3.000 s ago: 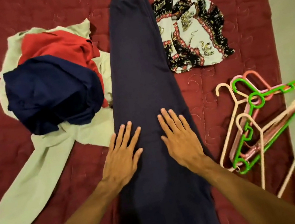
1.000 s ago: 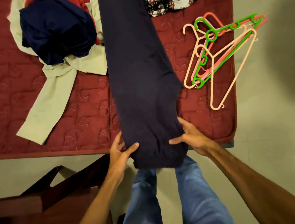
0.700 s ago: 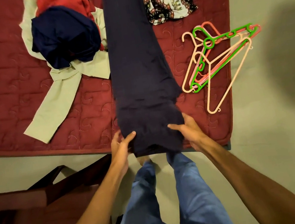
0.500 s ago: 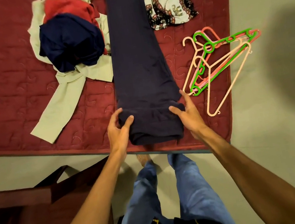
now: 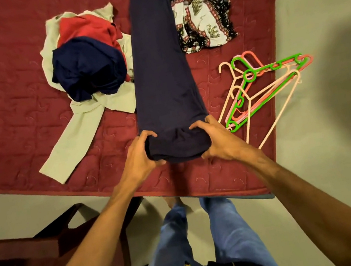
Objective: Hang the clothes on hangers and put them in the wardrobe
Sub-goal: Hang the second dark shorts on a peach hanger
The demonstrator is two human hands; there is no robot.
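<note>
**Trousers half folded, hangers waiting alongside**

The person stands at the near edge of the red quilt (image 5: 2,116), leaning over a pair of dark navy trousers (image 5: 162,76) laid lengthwise down its middle. The near end of the trousers is doubled over into a thick roll of cloth, and both hands are on it. To my eye this is the folding step that readies the trousers for a hanger bar. Nothing is hung yet, and no wardrobe is in sight.

The next move looks to call for carrying that fold up the cloth with both sides level. One hand would then have to tease a single hanger out of the bunch of hangers (image 5: 263,93) just to the right, whose hooks are tangled together.

The left hand (image 5: 140,153) grips the left corner of the fold, its fingers (image 5: 146,134) curled over the top and the thumb under the near edge. The right hand (image 5: 215,141) mirrors it on the other corner, fingers (image 5: 196,125) hooked over the cloth. Neither is clenched tight; each is curled just enough to wrap the fold's thickness.

A heap of clothes (image 5: 87,66) lies against the trousers' left side, and a patterned garment (image 5: 203,17) lies to the right.
</note>
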